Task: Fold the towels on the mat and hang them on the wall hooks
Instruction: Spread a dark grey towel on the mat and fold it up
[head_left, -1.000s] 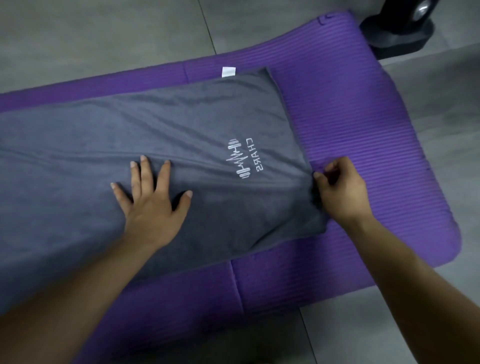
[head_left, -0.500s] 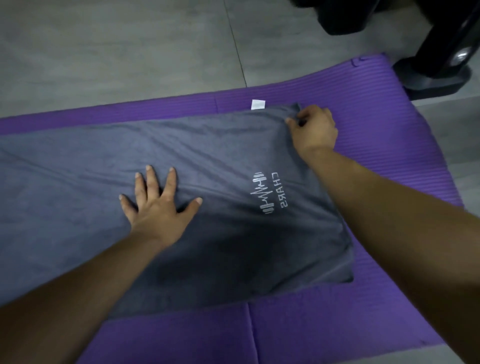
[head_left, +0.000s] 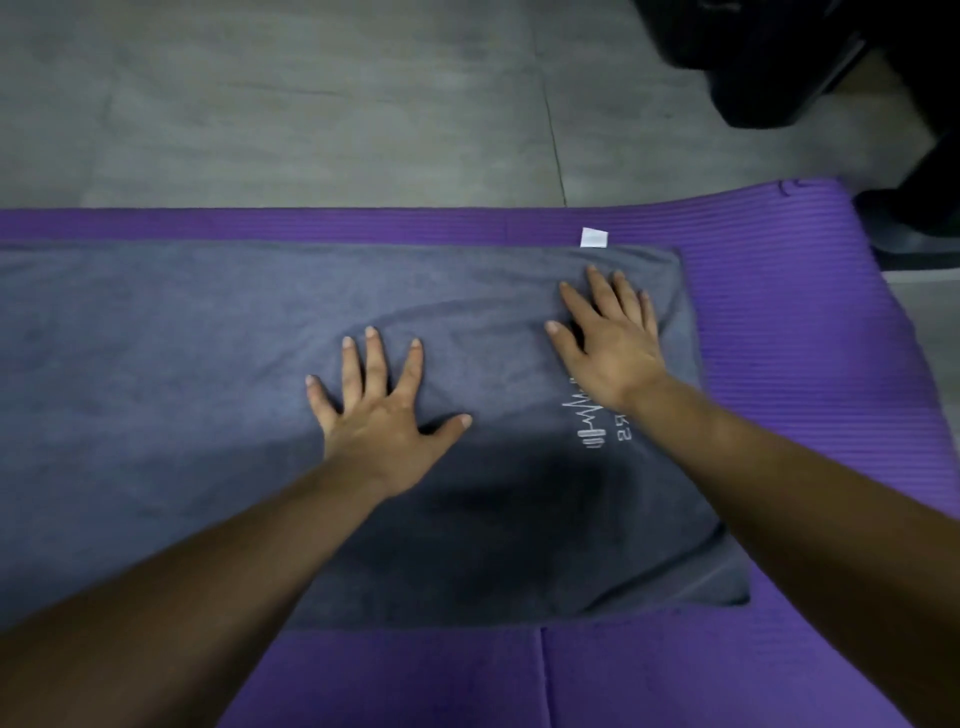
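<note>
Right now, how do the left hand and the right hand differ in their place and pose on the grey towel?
The left hand rests near the middle of the grey towel, fingers spread wide; the right hand lies farther away, near the towel's right end, fingers closer together and partly covering the white logo. Both lie flat, palms down, gripping nothing.

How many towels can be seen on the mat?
1: the grey towel lies flat on the purple mat, under both hands. Its left end leaves the picture; others may lie outside it.

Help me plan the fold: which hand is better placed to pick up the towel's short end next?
Probably the right hand: it lies flat near the grey towel's short right end and white tag. The left hand presses nearer the middle, suited to anchoring.
</note>
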